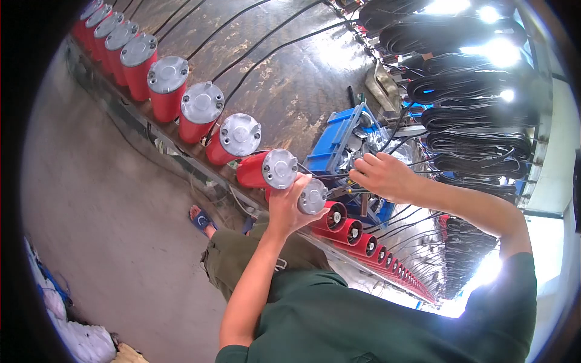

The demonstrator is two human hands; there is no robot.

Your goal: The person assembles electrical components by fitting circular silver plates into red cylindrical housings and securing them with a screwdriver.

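Observation:
My left hand (285, 209) is closed around a round silver end cap (313, 196), which sits at the top of a red cylinder mostly hidden behind the hand. Beside it on the left stands another red cylinder (253, 170) with a silver cap. My right hand (382, 176) is over a blue bin (336, 140) of metal parts. Its fingers curl inward, and whatever they hold is hidden. To the right of my left hand, red cylinders (330, 221) lie in a row with their ends uncovered, showing their insides.
Capped red cylinders (166, 91) line the bench edge at left, black cables running from them across the worn metal bench top (266, 66). Bundles of black cable (478, 118) hang at right. A grey metal piece (382, 85) lies behind the bin. White sacks (85, 342) rest on the floor.

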